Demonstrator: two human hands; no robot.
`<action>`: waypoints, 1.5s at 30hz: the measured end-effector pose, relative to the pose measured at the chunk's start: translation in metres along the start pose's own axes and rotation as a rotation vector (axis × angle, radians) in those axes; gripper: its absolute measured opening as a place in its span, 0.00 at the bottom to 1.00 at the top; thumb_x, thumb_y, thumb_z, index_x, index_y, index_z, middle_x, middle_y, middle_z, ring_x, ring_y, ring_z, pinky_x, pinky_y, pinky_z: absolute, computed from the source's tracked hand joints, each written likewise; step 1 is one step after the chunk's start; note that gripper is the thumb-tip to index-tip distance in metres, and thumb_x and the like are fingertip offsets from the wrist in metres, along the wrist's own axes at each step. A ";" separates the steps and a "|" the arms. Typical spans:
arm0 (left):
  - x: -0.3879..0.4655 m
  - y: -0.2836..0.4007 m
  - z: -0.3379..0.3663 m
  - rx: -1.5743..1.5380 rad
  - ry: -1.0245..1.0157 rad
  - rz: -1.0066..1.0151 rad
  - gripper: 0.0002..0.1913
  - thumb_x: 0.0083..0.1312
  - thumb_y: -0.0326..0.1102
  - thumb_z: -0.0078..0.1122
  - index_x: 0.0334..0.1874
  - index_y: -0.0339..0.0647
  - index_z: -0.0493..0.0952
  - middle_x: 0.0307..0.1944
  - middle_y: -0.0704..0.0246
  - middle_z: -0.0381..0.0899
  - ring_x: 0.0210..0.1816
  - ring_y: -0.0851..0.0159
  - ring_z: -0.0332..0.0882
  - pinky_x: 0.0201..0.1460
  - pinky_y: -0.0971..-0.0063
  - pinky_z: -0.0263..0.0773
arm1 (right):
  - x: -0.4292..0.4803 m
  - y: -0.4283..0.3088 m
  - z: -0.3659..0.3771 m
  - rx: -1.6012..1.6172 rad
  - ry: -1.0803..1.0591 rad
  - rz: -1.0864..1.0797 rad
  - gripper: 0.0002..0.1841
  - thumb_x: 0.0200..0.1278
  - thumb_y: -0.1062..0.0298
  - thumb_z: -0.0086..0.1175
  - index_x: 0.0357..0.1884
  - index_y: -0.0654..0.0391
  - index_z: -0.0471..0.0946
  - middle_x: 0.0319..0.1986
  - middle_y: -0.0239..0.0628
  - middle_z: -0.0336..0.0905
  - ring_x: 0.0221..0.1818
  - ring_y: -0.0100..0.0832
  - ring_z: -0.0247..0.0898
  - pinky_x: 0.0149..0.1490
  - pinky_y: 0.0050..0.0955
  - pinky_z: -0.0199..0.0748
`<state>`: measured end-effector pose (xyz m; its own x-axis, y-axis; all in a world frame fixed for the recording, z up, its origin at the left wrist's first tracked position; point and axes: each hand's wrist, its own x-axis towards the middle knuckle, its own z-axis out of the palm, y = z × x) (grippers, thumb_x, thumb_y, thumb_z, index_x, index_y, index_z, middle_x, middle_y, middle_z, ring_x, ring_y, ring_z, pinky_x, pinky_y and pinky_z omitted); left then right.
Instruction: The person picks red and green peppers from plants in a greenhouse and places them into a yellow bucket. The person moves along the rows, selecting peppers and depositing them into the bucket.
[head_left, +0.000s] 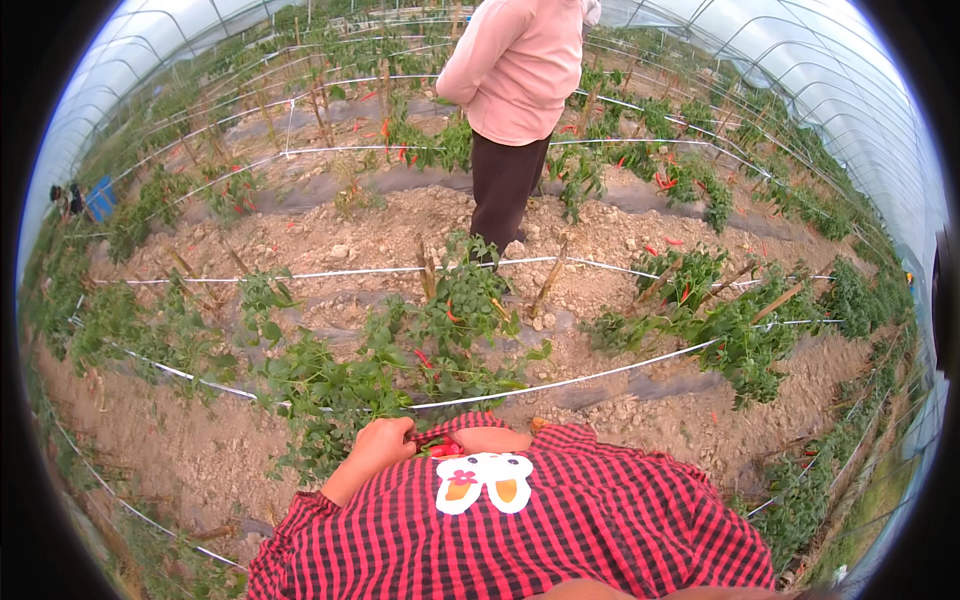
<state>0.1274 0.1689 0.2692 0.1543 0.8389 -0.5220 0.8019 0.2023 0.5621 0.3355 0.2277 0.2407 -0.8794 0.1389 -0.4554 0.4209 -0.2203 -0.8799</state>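
My left hand (381, 448) grips the raised edge of a red-and-black checked apron (570, 517) with a white rabbit patch (484, 484). The lifted cloth forms a pouch at my front. Several red chili peppers (445, 450) lie in it, partly covered by the fabric. My right hand (480, 441) reaches in from the right over the pouch. Its fingers are hidden behind the cloth, so I cannot see what they touch. Just beyond my hands grows a leafy chili plant (337, 382); a red chili (423, 358) hangs among nearby leaves.
A white string (577, 380) runs across the row in front of me, and another string (345, 273) lies farther off. Wooden stakes (550, 281) stand between plants. A person in a pink top (517, 75) stands ahead. A blue crate (100, 199) is at far left.
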 end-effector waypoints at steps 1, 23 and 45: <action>-0.002 0.000 -0.001 0.053 -0.039 -0.020 0.10 0.49 0.38 0.55 0.32 0.43 0.75 0.26 0.62 0.78 0.32 0.53 0.77 0.35 0.60 0.71 | 0.001 0.003 0.000 -0.030 -0.003 0.003 0.23 0.56 0.59 0.55 0.52 0.60 0.70 0.40 0.46 0.76 0.42 0.36 0.73 0.45 0.33 0.68; -0.001 -0.009 -0.018 -0.290 -0.148 0.001 0.14 0.55 0.39 0.58 0.37 0.37 0.73 0.26 0.60 0.77 0.30 0.59 0.76 0.34 0.71 0.69 | 0.046 -0.008 -0.020 -0.057 -0.096 0.077 0.22 0.63 0.61 0.47 0.57 0.59 0.66 0.46 0.44 0.74 0.46 0.34 0.72 0.51 0.34 0.66; -0.046 -0.006 -0.025 0.084 0.075 -0.110 0.15 0.50 0.47 0.58 0.30 0.43 0.73 0.26 0.60 0.77 0.34 0.51 0.76 0.36 0.57 0.69 | 0.045 0.007 0.000 -0.057 -0.145 0.026 0.18 0.63 0.62 0.44 0.53 0.57 0.69 0.43 0.44 0.75 0.45 0.35 0.72 0.51 0.30 0.66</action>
<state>0.1015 0.1421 0.3057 0.0216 0.8500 -0.5264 0.8576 0.2549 0.4467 0.2986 0.2323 0.2136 -0.8894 -0.0078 -0.4571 0.4519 -0.1660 -0.8765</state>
